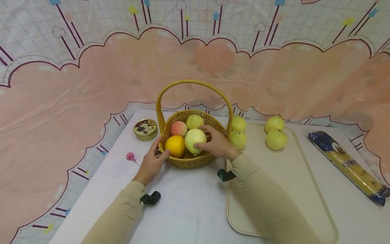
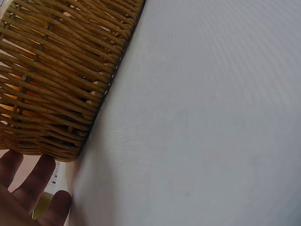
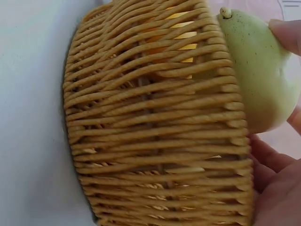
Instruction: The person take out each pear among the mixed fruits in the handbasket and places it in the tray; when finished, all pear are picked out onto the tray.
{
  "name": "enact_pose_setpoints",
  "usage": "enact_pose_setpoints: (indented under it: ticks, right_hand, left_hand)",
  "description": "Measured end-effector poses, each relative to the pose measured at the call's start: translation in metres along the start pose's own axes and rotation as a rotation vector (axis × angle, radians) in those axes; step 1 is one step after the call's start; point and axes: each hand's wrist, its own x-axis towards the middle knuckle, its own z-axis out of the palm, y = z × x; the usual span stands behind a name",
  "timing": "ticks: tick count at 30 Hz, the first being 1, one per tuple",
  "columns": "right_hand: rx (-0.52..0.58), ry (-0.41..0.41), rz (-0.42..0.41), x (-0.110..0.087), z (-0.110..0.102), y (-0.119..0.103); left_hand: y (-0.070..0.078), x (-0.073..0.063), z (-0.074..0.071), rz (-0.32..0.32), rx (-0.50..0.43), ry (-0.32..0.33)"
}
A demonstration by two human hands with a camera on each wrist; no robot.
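Observation:
A woven basket (image 1: 189, 164) with a tall arched handle stands on the white table. My left hand (image 1: 151, 163) grips its left rim, thumb over the edge and fingers against the outer wall (image 2: 56, 80). Inside the basket's front edge, my right hand (image 1: 217, 142) holds a pale green round fruit (image 1: 195, 139) between thumb and fingers. Its short stem stub shows in the right wrist view, where the fruit (image 3: 256, 75) rises above the rim. Around it in the basket lie an orange (image 1: 175, 145), a pink peach (image 1: 178, 129) and another yellow-green fruit (image 1: 194, 121).
Right of the basket is a beige tray (image 1: 253, 210), with two green fruits (image 1: 276, 139) at its back and two more (image 1: 238, 139) beside the basket. A long noodle-like packet (image 1: 347, 166) lies far right. On the left are a round tin (image 1: 146, 130) and a pink lollipop (image 1: 131, 156).

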Motion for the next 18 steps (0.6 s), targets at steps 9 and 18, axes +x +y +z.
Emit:
enact_pose_setpoints:
  ticks: [9, 18]
  right_hand:
    - [0.023, -0.013, -0.011, -0.017, -0.014, -0.003]
    - [-0.016, -0.033, -0.063, -0.035, -0.03, -0.008]
  left_hand:
    - [-0.001, 0.001, 0.001, 0.004, 0.001, -0.003]
    - [-0.001, 0.001, 0.001, -0.005, 0.006, -0.005]
